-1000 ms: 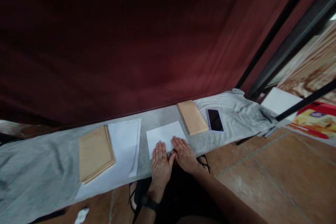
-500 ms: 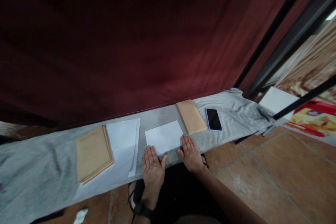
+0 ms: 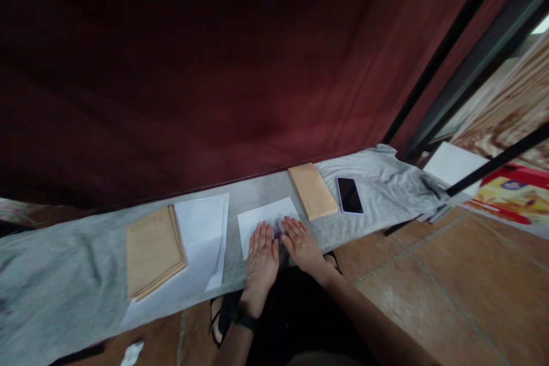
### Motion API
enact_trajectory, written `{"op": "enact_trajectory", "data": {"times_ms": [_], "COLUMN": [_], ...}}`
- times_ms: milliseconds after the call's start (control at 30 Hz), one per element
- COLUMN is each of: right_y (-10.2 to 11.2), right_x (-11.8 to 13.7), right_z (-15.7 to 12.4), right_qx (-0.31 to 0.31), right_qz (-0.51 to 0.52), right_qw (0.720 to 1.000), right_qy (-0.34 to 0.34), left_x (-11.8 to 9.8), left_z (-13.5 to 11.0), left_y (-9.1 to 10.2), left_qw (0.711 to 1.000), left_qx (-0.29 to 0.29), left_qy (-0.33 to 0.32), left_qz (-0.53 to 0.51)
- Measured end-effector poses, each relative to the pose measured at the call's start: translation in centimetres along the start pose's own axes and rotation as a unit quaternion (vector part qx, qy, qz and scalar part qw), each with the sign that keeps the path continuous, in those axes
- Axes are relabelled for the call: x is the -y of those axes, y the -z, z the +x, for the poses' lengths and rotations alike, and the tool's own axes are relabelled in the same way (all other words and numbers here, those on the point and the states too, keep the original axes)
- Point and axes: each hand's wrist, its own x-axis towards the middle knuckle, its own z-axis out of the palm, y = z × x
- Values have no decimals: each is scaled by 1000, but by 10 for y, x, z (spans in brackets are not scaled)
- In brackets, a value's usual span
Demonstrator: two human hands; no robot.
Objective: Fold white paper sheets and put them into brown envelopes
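A white sheet of paper (image 3: pixel 268 214) lies flat on the grey cloth in front of me, its near part covered by my hands. My left hand (image 3: pixel 261 257) rests on it palm down with the fingers stretched out. Close beside it, my right hand (image 3: pixel 301 245) also lies flat on the paper, fingers extended. Neither hand grips anything. Just right of the sheet is a brown envelope (image 3: pixel 313 191), or a thin stack of them. To the left, several brown envelopes (image 3: pixel 155 251) are stacked partly over larger white sheets (image 3: pixel 206 240).
A phone (image 3: pixel 350 195) with a pale purple edge lies right of the brown envelope. Grey cloth (image 3: pixel 55 286) covers the narrow bench. Behind it hangs a dark red curtain (image 3: pixel 257 68). Dark metal bars (image 3: pixel 454 63) and a white board (image 3: pixel 454 166) stand at the right.
Both hands have moved inward onto the paper from its near corners. They are now closer together, still flat. The envelopes and phone have stayed in place.
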Motion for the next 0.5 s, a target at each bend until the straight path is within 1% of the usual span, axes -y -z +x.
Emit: {"op": "enact_trajectory", "data": {"times_ms": [100, 200, 333, 500], "right_y": [-5, -13, -20, -23], "right_x": [6, 7, 7, 4], "right_z": [16, 25, 25, 21], "right_qx": [29, 50, 52, 40], "right_qz": [20, 15, -3, -42], "right_qw": [999, 998, 998, 998], "right_qy": [34, 42, 31, -7], "left_x": [1, 6, 12, 14], "left_z": [13, 15, 10, 8], "left_y": [-8, -14, -18, -18], "left_qw": [999, 998, 999, 998], "left_qx": [47, 57, 39, -3], "left_qy": [-9, -7, 1, 44], "left_qz": [11, 21, 27, 36]}}
